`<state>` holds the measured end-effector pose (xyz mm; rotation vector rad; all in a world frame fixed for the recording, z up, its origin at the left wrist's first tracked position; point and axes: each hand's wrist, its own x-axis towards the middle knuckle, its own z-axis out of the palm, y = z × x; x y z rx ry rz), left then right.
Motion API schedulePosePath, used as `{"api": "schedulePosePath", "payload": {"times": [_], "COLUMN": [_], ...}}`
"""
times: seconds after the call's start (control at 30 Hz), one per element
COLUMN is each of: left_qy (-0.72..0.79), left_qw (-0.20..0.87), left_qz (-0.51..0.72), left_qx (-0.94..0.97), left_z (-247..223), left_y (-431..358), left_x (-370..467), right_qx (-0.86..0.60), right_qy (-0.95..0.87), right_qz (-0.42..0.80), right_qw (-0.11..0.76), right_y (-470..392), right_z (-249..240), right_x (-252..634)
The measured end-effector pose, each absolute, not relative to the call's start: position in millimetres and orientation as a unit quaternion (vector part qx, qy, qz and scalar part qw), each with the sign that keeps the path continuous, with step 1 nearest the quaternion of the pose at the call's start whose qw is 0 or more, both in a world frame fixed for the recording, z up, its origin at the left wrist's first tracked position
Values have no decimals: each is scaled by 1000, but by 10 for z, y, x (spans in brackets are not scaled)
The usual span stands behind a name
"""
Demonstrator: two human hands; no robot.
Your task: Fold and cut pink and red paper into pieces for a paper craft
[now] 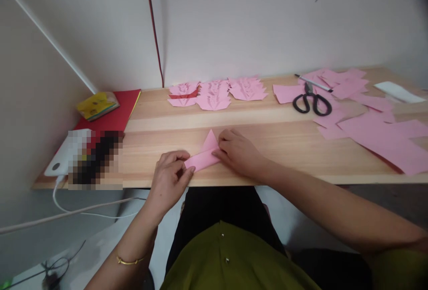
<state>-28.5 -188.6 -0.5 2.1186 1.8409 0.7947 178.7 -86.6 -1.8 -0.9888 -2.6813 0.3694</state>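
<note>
A: What are the hands doing?
B: Both are on one pink paper [202, 159]. The left hand [169, 177] pinches its left end, thumb at the near edge and fingers curled loosely over the far side
A: And the right hand [239, 154]?
B: Closed on the other end, fingers bent in, thumb pressed along the paper
A: Where does the paper lie?
B: At the near edge of the bench [160, 140], right in front of the person. It's folded into a narrow band, slanting up to the right, with a pointed flap sticking out beyond it, away from the person
A: Anything else about?
B: Pink cutouts [214, 100] along the back, by the wall. Scissors [309, 92] and a pen [314, 83] on loose pink sheets [384, 136] over to the right, well apart from both hands
</note>
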Motion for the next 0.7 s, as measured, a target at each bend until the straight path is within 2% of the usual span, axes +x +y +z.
{"api": "schedulePosePath", "payload": {"times": [0.3,0.7], "left_qy": [631,640], "left_qw": [116,111], "left_qz": [258,261], "left_qx": [723,715], "left_z": [2,-9], "left_y": [-1862,-1876], "left_x": [-277,-259], "right_qx": [-344,-354], "right_qy": [-932,-932], "right_qz": [68,59], "right_qw": [89,39], "right_y": [-840,-854], "right_z": [-18,50], "right_x": [1753,1703]}}
